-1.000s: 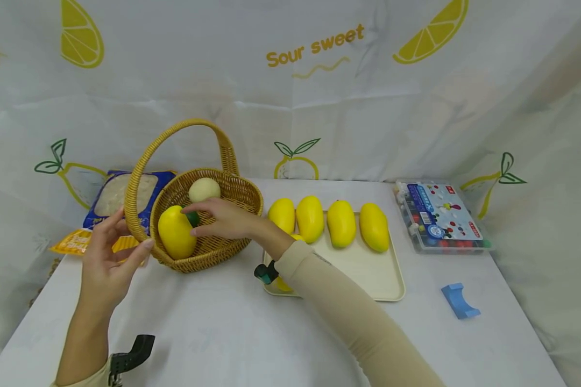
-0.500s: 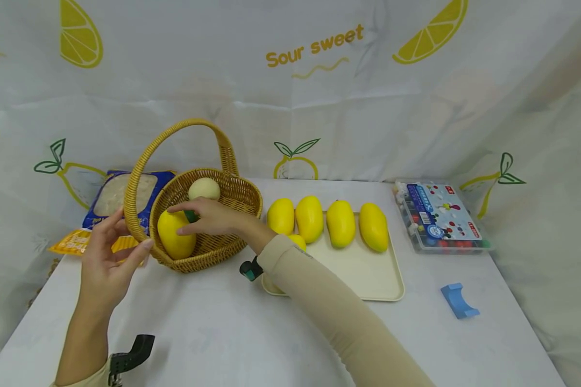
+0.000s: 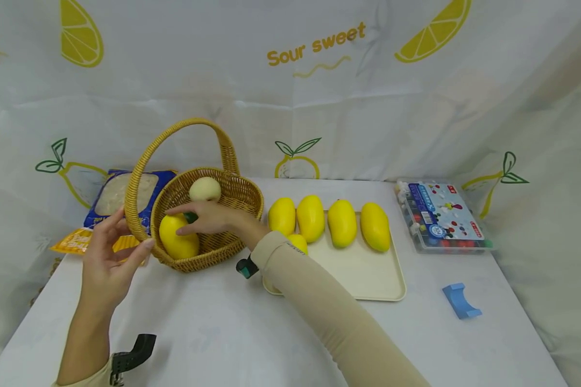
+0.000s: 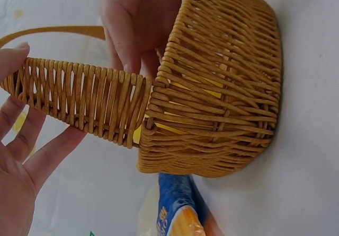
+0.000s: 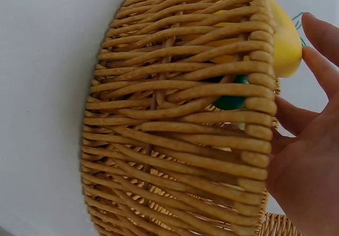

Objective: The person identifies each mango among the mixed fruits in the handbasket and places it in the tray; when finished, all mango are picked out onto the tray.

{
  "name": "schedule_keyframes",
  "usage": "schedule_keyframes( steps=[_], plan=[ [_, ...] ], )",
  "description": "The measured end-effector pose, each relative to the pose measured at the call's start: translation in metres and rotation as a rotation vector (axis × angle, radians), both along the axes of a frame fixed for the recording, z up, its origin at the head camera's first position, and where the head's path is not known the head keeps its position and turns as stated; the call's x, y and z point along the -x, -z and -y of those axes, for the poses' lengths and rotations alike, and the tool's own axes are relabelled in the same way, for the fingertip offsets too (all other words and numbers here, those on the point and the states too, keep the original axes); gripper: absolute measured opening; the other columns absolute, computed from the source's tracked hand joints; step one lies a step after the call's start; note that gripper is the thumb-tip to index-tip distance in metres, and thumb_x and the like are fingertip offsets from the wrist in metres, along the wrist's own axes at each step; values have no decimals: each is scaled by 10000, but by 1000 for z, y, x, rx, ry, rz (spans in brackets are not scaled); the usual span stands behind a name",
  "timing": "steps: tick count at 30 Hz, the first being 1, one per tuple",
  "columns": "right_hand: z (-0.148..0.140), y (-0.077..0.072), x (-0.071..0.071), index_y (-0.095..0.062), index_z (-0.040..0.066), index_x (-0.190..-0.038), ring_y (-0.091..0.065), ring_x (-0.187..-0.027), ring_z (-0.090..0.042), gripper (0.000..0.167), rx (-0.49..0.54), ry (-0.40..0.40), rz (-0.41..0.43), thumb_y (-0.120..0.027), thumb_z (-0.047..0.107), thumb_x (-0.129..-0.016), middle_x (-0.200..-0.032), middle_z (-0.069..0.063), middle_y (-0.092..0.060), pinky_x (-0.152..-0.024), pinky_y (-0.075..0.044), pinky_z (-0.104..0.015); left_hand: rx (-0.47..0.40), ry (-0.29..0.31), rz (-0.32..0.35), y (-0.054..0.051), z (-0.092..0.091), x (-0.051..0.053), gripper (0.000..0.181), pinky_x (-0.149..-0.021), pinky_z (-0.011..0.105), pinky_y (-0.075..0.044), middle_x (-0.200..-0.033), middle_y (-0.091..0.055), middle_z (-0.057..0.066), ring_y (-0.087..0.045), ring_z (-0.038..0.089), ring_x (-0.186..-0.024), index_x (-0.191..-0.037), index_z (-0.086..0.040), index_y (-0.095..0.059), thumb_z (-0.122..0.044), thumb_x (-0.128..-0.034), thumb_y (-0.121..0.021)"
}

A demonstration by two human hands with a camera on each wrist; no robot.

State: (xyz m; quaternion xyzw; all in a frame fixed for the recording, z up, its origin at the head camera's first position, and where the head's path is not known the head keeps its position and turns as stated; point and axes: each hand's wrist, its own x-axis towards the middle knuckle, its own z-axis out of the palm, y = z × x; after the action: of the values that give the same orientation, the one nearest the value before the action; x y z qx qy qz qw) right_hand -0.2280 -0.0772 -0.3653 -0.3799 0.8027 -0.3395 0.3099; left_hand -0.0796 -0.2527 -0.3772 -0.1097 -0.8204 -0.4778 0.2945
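Note:
A wicker basket (image 3: 213, 258) with a tall arched handle (image 3: 133, 201) stands on the left of the table. My left hand (image 3: 108, 263) holds the handle's near end between thumb and fingers, as the left wrist view also shows. Inside the basket lies a yellow mango (image 3: 180, 243). My right hand (image 3: 212, 217) reaches over the basket and grips this mango's upper part between thumb and fingers. Beside the mango sits a dark green thing (image 5: 231, 99), mostly hidden. Behind them rests a pale round fruit (image 3: 205, 189).
A cream tray (image 3: 363, 279) bears several mangoes, one partly behind my right sleeve (image 3: 314, 285). At the right lie a clear box of coloured pieces (image 3: 445, 215) and a blue notched block (image 3: 460, 301). A blue bag (image 3: 126, 196) and an orange packet (image 3: 72, 240) lie left of the basket.
My right hand has moved left and come over the mango, its fingers now around the top. The mango has shifted very slightly to the right. My left hand stays on the handle.

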Motion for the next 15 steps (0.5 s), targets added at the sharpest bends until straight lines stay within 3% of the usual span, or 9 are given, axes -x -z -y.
schedule_keyframes(
  steps=[15],
  plan=[
    [2, 8, -5, -345, 235, -1594, -365, -1522, -133, 707, 13, -33, -42, -689, 205, -977, -1643, 16, -380, -1257, -334, -266, -9, 4, 5, -1, -1, -1, 738, -787, 37, -542, -1184, -573, -258, -585, -6, -1073, -1496, 5, -422, 205, -832, -674]
  ],
)
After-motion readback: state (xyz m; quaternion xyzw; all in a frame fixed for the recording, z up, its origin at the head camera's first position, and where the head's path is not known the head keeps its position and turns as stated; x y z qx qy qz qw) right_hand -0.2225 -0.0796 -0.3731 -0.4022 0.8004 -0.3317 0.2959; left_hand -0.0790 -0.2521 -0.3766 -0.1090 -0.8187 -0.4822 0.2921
